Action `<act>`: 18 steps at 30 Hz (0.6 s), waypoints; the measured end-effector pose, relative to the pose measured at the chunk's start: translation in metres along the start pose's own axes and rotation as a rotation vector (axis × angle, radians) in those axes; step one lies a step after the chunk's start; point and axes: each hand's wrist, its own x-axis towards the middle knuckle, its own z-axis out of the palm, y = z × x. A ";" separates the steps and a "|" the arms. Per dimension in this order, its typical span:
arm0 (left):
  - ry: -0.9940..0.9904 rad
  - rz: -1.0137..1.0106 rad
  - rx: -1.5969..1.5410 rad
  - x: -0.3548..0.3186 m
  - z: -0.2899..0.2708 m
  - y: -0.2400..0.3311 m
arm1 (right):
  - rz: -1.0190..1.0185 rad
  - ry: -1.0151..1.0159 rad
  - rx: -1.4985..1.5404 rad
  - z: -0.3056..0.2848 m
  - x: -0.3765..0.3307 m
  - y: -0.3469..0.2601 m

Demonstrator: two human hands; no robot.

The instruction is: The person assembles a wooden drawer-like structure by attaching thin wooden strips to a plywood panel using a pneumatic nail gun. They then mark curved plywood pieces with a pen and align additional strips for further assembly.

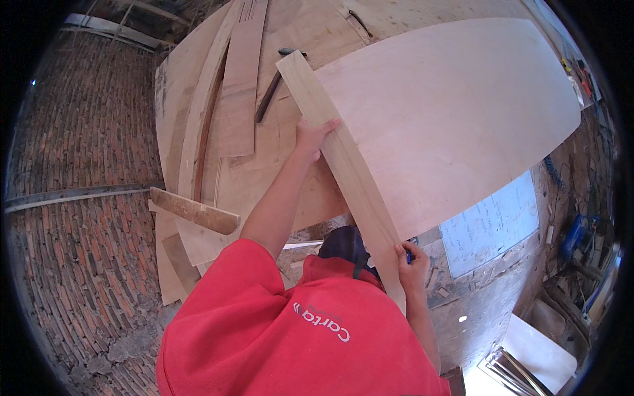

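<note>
Batten (343, 165) of pale wood lies along the plywood sheet's (456, 119) edge, long axis running away. Left hand (312, 137) presses flat midway; right hand (413, 263), nearer, pinches a pen (409, 256) at the near end.

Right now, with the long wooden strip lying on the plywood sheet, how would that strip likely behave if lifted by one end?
The wooden strip is long, narrow and thin, so it would probably flex and sag slightly. It looks light for its length. Lying flat under the left hand on the smooth plywood sheet, it may slide easily; it cannot roll.
</note>
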 end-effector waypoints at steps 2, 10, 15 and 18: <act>0.013 0.004 0.021 0.003 -0.003 -0.004 | 0.012 -0.006 -0.004 -0.001 0.000 -0.006; 0.017 0.007 -0.015 0.005 -0.003 -0.008 | 0.006 0.007 -0.025 -0.002 0.000 -0.008; -0.002 0.000 0.017 0.000 -0.005 0.001 | 0.000 0.007 -0.038 0.002 0.000 0.004; -0.013 0.041 0.102 -0.002 -0.002 0.005 | 0.032 -0.021 -0.049 -0.002 -0.003 -0.010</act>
